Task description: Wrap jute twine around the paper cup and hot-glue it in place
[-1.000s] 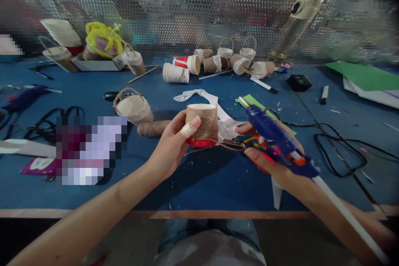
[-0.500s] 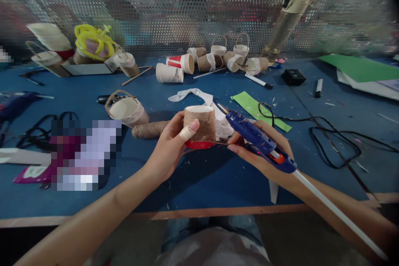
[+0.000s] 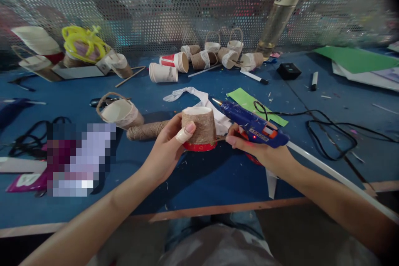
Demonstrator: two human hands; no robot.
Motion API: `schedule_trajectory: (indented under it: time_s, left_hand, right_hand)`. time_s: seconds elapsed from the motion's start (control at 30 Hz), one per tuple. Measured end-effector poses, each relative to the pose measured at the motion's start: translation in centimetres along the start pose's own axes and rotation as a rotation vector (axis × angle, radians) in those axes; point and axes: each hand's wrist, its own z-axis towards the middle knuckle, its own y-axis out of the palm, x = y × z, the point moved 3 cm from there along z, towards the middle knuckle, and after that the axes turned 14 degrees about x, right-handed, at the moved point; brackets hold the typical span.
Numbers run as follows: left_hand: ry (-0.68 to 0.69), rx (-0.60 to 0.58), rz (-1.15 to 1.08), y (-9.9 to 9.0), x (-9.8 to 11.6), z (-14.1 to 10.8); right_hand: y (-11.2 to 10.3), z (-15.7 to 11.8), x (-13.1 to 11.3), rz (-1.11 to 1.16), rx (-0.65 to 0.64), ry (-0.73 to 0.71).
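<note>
Twine covers most of a paper cup, whose red rim faces down. My left hand grips the cup from the left, its bandaged thumb against the twine. To the right, my right hand holds a blue glue gun with a long white glue stick in its back, and its fingertips pinch a strand of twine running to the cup's lower edge. The gun's nozzle points up and left, apart from the cup. Behind my left hand lies a twine roll, beside a small basket with a handle.
White lace and a green paper strip lie beyond the cup. Several small baskets, paper cups and a bottle stand or lie at the back. A black cord loops on the right; a purple packet lies left.
The glue gun has turned so its side and red light show more, and my right hand has come up slightly. The whole view has shifted a little. My left hand still grips the cup.
</note>
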Motion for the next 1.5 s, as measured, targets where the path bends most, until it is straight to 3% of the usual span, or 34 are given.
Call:
schedule_trajectory:
  time_s: [0.77, 1.27, 1.5]
  left_hand:
    - [-0.019, -0.055, -0.045, 0.3, -0.6, -0.2]
    - [-0.028, -0.09, -0.049, 0.5, -0.8, -0.4]
    - [0.037, -0.061, 0.097, 0.0, -0.9, -0.7]
  right_hand:
    - [0.3, 0.3, 1.1, 0.148, 0.011, 0.147]
    - [0.3, 0.0, 2.6, 0.213, -0.035, -0.081]
    - [0.5, -0.5, 1.8, 0.227, -0.074, -0.165]
